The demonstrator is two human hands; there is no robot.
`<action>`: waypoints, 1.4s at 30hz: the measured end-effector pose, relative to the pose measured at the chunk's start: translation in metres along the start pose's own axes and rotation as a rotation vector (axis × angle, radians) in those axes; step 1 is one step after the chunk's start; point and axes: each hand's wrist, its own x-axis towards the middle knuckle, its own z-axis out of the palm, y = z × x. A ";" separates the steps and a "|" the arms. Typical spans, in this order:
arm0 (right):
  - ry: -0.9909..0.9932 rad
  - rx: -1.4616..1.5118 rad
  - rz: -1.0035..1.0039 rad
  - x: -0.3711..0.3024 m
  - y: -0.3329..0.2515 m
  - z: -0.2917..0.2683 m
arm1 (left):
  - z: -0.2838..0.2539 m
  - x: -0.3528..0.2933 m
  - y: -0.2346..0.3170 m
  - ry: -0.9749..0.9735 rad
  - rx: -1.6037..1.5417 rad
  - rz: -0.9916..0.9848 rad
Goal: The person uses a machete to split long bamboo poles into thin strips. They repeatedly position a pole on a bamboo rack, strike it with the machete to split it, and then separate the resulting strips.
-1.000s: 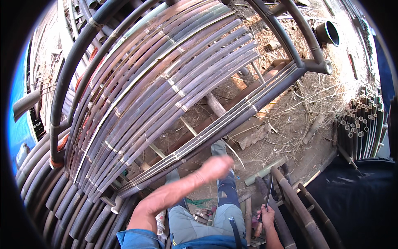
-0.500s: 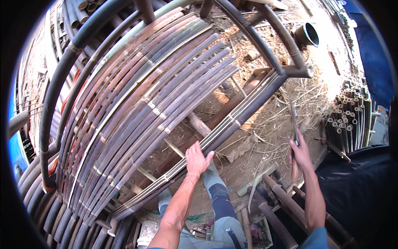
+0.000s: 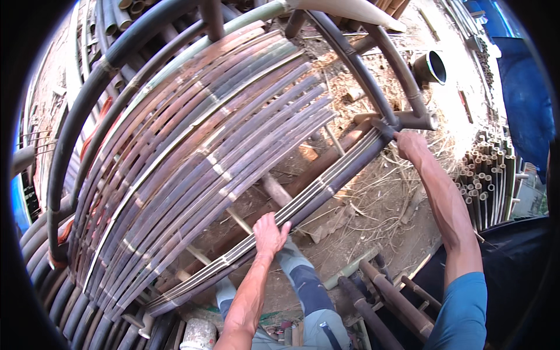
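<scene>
The right hand (image 3: 410,144) is closed around what seems to be the handle of a dark blade-like tool (image 3: 383,128); the handle itself is mostly hidden. Half a second ago this tool is out in the air, away from the frame; now it is at the right corner of the bamboo frame (image 3: 81,122), by the ends of the pale strips (image 3: 324,182). The left hand (image 3: 269,234) stays about the middle of the near edge, half open, fingers over the strips and thumb apart; I cannot tell if it grips or only presses. The strips lie along the dark front rail (image 3: 344,177). In my judgement, this change brings both hands to one piece of work: the left steadies, the blade attends to the ends. Beyond the strips spread the dark slats (image 3: 233,128); past the right corner lies a black bucket (image 3: 431,68).
</scene>
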 end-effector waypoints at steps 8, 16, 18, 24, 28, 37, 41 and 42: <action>0.225 0.876 0.321 -0.167 -0.059 0.057 | -0.128 -0.039 -0.072 0.578 0.328 0.009; 0.024 1.371 0.395 -0.350 -0.167 0.101 | -0.180 -0.061 -0.154 0.226 0.867 0.291; -0.043 1.405 0.339 -0.370 -0.183 0.065 | -0.171 -0.080 -0.145 0.166 0.601 0.174; 0.153 1.403 -0.086 -0.396 -0.213 -0.010 | -0.175 -0.108 -0.121 0.183 0.533 0.064; 0.139 1.465 -0.085 -0.407 -0.219 -0.002 | -0.205 -0.094 -0.112 0.182 0.360 0.250; -0.035 1.360 0.368 -0.505 -0.221 0.118 | -0.378 -0.061 -0.320 0.531 0.764 -0.545; -0.133 1.516 0.514 -0.545 -0.262 0.078 | -0.412 -0.083 -0.392 0.472 0.668 -0.229; -0.093 1.534 0.526 -0.562 -0.274 0.087 | -0.417 -0.083 -0.395 0.469 0.697 -0.117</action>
